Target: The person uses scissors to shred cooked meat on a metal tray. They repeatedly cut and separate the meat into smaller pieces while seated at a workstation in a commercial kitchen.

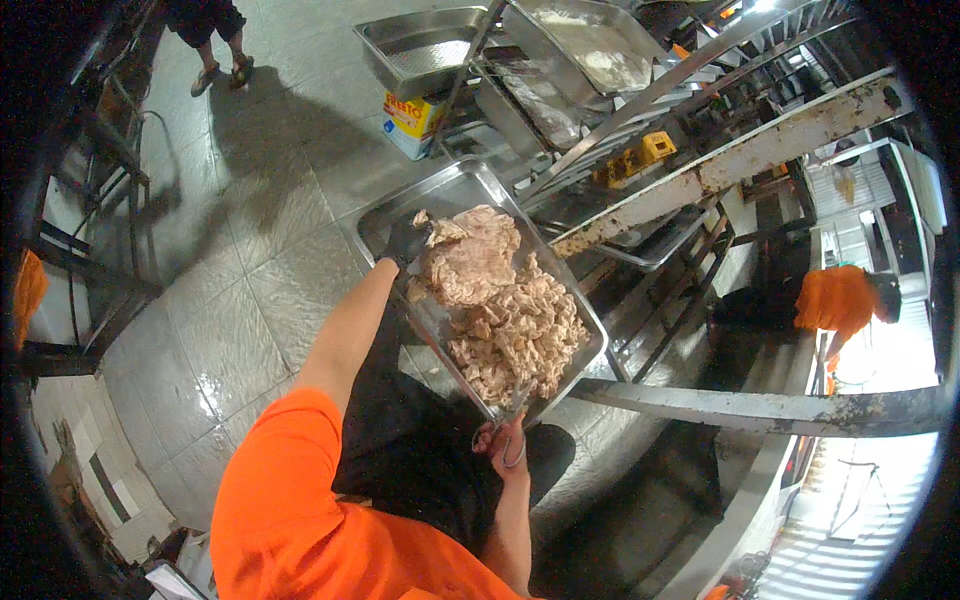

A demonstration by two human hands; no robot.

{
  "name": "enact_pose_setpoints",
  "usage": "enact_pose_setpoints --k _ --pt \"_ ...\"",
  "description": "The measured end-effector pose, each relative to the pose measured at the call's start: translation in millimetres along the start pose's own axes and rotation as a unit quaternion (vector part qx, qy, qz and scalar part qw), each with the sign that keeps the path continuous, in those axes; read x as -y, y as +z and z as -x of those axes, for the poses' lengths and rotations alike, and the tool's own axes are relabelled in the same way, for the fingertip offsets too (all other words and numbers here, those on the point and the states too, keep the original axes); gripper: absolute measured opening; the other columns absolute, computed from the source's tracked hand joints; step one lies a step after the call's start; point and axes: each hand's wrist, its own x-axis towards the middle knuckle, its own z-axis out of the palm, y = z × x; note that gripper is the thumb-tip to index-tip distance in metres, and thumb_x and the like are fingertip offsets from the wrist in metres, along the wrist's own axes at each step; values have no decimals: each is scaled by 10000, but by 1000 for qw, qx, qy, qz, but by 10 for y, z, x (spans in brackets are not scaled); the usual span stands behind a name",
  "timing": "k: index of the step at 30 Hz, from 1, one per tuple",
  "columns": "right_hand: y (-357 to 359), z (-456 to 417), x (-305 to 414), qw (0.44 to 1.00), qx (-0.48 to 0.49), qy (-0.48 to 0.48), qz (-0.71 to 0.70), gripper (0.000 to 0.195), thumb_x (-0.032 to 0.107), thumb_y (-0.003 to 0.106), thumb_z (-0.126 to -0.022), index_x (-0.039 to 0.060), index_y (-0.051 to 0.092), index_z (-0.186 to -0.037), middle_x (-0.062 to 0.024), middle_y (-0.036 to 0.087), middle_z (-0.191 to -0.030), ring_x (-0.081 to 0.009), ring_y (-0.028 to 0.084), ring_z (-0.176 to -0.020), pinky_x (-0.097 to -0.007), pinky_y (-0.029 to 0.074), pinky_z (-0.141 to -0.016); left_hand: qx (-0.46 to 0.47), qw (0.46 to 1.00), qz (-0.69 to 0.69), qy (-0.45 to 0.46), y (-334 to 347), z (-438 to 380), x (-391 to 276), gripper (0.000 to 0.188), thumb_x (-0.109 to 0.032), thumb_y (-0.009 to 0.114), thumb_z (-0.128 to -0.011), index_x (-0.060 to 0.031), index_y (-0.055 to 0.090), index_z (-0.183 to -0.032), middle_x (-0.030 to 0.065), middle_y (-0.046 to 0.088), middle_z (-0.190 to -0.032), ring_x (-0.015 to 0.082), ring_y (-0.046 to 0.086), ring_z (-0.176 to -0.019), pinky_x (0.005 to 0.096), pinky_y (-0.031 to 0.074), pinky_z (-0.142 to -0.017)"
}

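Observation:
A steel tray [420, 189] lies before me, with a heap of cut pale meat or skin pieces [517, 330] in its nearer part. A larger flat piece of the same food [476, 255] rests beyond the heap. My left hand [407, 240], in a dark glove, is at the tray's left side against the flat piece, a small bit showing by its fingers. At the near rim my bare right hand [504, 444] holds scissors [518, 397] by the handles, their blades over the heap.
Rusty metal rails [735, 165] run close on the right, above another steel tray [660, 244]. Deep steel pans [427, 56] and a yellow-and-white tin [412, 124] stand beyond. A person's legs [214, 49] are at the upper left; a person in orange [836, 300] is far right.

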Motion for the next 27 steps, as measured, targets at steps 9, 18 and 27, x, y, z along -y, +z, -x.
enact_pose_setpoints --k 9,18,27 --pt "-147 -1 -108 999 -24 -40 6 758 771 352 -912 44 558 -965 -65 527 -704 -233 505 -604 -377 452 -648 55 971 200 119 -346 581 -965 295 -142 690 -913 -13 656 -1176 49 695 -1124 144 629 -979 307 494 -878" --pt "36 -138 -33 965 1 -123 230 591 611 372 -1008 53 565 -982 -54 562 -754 -177 555 -652 -334 483 -635 227 952 88 187 -70 1054 -1225 302 -112 690 -899 -62 646 -1194 83 676 -1118 179 628 -1020 327 508 -876" --pt "492 -508 172 963 82 -93 240 780 716 423 -937 -31 601 -1074 -52 563 -737 -160 547 -670 -300 462 -651 419 877 44 231 186 1542 -1616 304 -42 669 -859 -56 667 -1163 125 666 -1170 206 643 -1046 340 527 -875"
